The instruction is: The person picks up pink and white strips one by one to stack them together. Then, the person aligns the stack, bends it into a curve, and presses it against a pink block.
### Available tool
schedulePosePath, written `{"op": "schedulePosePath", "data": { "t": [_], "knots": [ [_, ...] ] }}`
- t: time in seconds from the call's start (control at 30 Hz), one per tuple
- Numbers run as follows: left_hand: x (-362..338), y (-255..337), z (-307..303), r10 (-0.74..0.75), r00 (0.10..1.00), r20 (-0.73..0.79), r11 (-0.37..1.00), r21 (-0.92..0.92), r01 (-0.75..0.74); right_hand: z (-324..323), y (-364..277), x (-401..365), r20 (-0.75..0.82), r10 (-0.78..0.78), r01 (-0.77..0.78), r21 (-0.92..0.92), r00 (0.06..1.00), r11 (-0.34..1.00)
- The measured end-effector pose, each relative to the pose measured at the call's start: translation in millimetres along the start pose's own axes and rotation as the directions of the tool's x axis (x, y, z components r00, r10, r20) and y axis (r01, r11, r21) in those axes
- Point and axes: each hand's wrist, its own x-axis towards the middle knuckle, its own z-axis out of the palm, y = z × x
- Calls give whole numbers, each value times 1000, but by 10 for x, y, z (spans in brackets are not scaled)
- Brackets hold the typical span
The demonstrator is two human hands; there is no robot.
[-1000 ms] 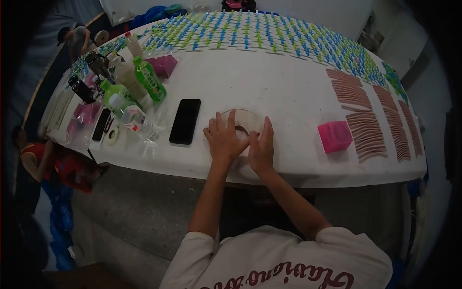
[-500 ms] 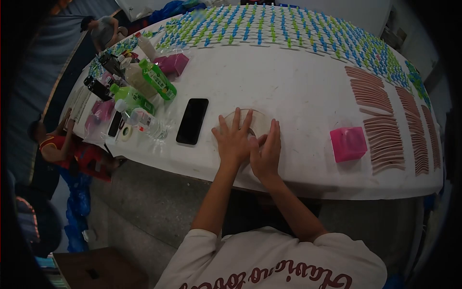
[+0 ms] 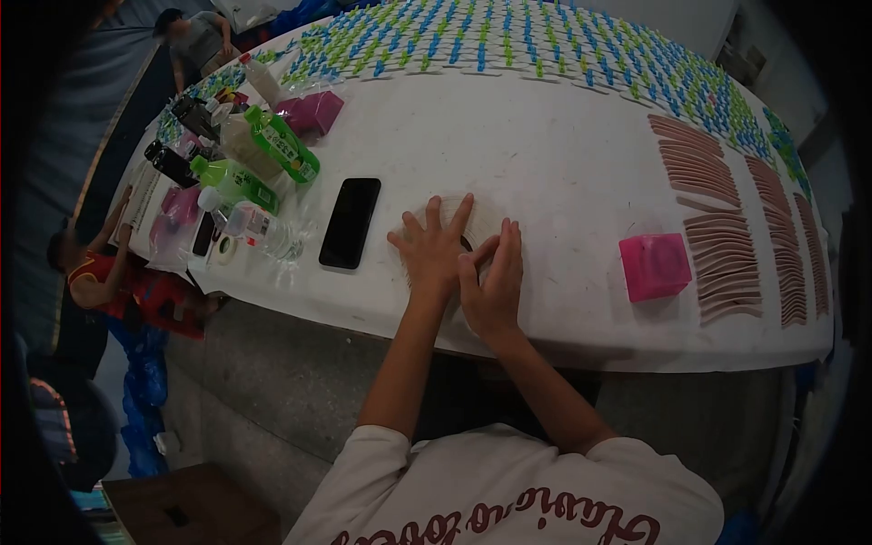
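Observation:
A pale round roll or coil [image 3: 491, 214] lies flat on the white table [image 3: 563, 154] near its front edge. My left hand [image 3: 434, 251] rests on the left part of it, palm down, fingers spread. On its right side my right hand [image 3: 495, 289] is turned on edge, fingers stretched out and the thumb apart, touching the roll. The two hands are close together at the roll's centre, which they partly hide. A black phone [image 3: 351, 223] lies to the left of my left hand.
Bottles [image 3: 283, 145] and a pink box [image 3: 311, 113] stand at the left. A pink block [image 3: 655, 266] sits right, beside rows of pinkish strips [image 3: 724, 263]. Blue and green clips [image 3: 481, 45] fill the back. Two people [image 3: 104, 277] are at the left.
The view has shifted slightly, moving the phone and bottles left in the picture. My left hand's fingers are spread a little differently on the roll, and my right hand has shifted slightly.

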Motion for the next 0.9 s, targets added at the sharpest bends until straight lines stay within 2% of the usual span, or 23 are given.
{"op": "schedulePosePath", "data": {
  "t": [0.17,0.23,0.33,0.4,0.43,0.47,0.5,0.53,0.57,0.63,0.67,0.73,0.8,0.83,0.9],
  "knots": [
    [12,6,-17,13,1000,20,999,-39,-12,14,25,8,-10,-16,17,5,1000,1000],
    [11,9,1,-9,1000,19,999,33,8,16,32,-2,-10,-27,27,3,1000,1000],
    [-11,9,7,-3,1000,-17,1000,18,3,18,25,2,5,-21,22,-7,1000,1000],
    [-37,-15,-18,-26,1000,-17,1000,-10,26,-3,70,18,-9,-9,10,97,1000,995],
    [-25,32,-20,-28,1000,-9,999,-37,28,-76,98,31,-45,-11,14,66,999,998],
    [-17,72,-43,20,1000,-16,998,-65,-21,-145,102,31,32,-3,-1,99,999,995],
    [-23,72,-91,-4,1000,5,997,-82,4,-212,113,39,108,7,-21,132,994,991],
    [-31,66,-120,-31,999,34,995,-92,34,-276,128,43,119,32,-56,199,992,978],
    [-31,73,-127,12,999,40,994,-107,-7,-404,129,33,84,51,-65,177,995,982],
    [-19,66,-118,-27,999,25,998,-51,29,-655,49,13,22,-65,64,36,998,997],
    [-20,57,-97,-20,1000,6,999,-50,20,-813,35,20,5,-54,53,22,999,998],
    [-4,53,-84,-10,1000,11,999,-50,11,-1240,98,68,-119,-210,173,-267,970,948],
    [-11,43,-71,-17,1000,13,999,-42,17,-1644,324,137,-195,-265,139,-495,944,858],
    [-9,38,-67,-13,1000,9,999,-52,14,-1840,413,152,-194,-264,138,-496,945,857],
    [-9,24,-68,-9,1000,3,998,-62,9,-2161,552,169,-286,-277,-17,-722,917,692]
  ]
}}
